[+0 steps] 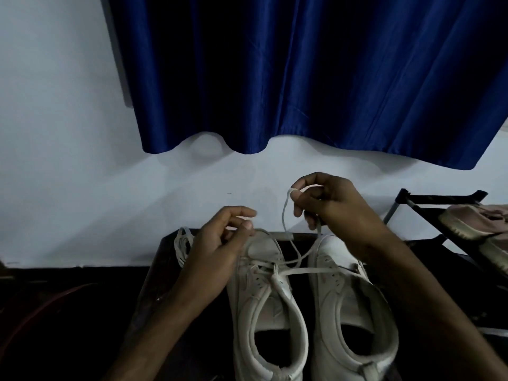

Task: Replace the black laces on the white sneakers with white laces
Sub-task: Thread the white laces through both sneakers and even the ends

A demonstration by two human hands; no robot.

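Observation:
Two white sneakers stand side by side on a dark stool [154,273], toes pointing away from me: the left sneaker [264,306] and the right sneaker [349,306]. A white lace [308,270] runs through the lower eyelets of the left sneaker. My left hand [220,243] pinches one end of it just above the left toe. My right hand [327,202] holds the other end raised above the right toe, looped over a finger. No black lace shows.
A second white lace [182,243] lies bunched at the stool's far left corner. A black shoe rack [439,204] with a pinkish shoe [478,224] stands at right. A blue curtain [302,78] hangs on the white wall behind.

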